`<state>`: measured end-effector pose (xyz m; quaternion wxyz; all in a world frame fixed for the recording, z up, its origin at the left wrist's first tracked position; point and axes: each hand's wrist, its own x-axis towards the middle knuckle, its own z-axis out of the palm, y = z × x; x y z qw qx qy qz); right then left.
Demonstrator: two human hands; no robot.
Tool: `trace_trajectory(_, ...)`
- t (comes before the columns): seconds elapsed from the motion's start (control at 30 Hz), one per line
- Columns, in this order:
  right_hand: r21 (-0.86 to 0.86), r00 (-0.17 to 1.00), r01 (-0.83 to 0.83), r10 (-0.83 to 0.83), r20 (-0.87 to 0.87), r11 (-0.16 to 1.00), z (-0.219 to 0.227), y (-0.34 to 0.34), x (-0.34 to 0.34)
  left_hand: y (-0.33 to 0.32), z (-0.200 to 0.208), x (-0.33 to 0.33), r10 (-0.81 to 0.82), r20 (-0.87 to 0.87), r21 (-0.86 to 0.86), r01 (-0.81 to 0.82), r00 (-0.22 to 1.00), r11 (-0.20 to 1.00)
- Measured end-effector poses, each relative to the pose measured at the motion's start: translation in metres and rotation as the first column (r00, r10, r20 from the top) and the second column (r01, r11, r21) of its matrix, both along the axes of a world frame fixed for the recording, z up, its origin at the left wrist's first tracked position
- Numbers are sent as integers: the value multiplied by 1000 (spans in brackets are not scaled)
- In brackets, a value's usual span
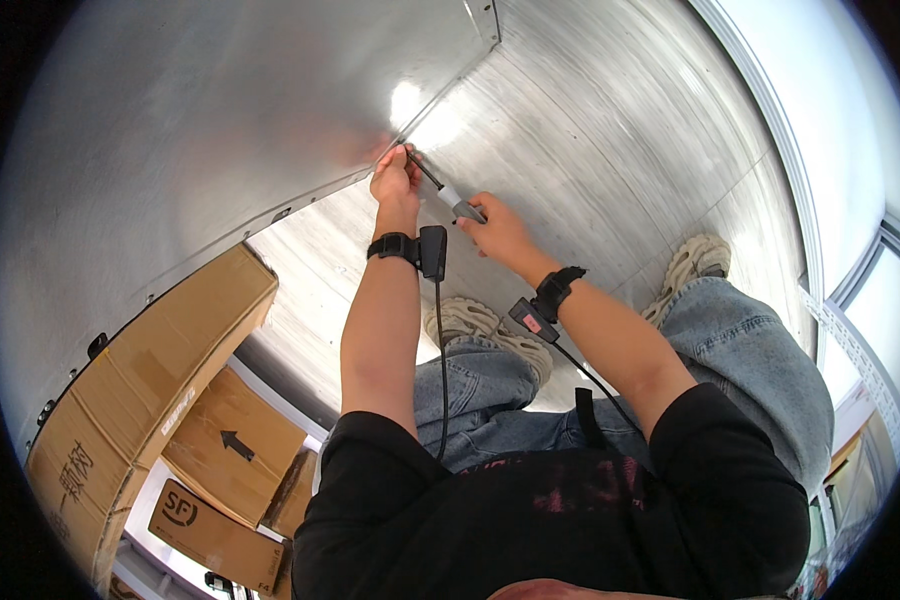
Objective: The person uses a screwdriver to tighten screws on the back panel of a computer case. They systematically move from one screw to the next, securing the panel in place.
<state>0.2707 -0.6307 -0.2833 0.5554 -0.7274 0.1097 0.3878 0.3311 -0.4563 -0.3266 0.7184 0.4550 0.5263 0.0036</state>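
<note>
My right hand (498,232) is closed round the grey handle of a screwdriver (450,195). Its dark shaft slants up and left to the edge of a large silver metal panel (270,110). At that edge my left hand (396,178) has its fingers pinched together beside the screwdriver's tip. Whatever sits between those fingertips is too small and hidden to make out. Holes and small fittings run along the panel's edge, and a bright reflection shines close to the tip.
Pale wood-look flooring (610,130) spreads to the right of the panel. Cardboard boxes (235,430) stand at lower left, against a long carton (160,370). A white sliding-door frame (785,130) curves along the right. Cables hang from black wrist straps on both my arms.
</note>
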Motion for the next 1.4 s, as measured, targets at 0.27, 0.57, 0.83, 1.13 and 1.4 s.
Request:
trace_trajectory(0.27,31,996,-43,45,-76,999,6,2,6,3,-5,4,-12,15,-52,13,1000,999)
trace_trajectory(0.57,12,999,40,-40,-10,999,-11,4,2,0,-4,10,76,-18,-71,-77,997,994)
trace_trajectory(0.83,0,998,51,-51,32,999,-23,5,-3,1,-5,13,64,-36,-59,-66,997,996)
trace_trajectory(1.13,32,995,79,-77,-61,996,-8,6,6,0,2,17,34,-78,-57,-39,996,998)
trace_trajectory(1.4,156,921,352,-311,-235,923,-21,8,-2,1,0,12,7,-11,-78,-8,1000,997)
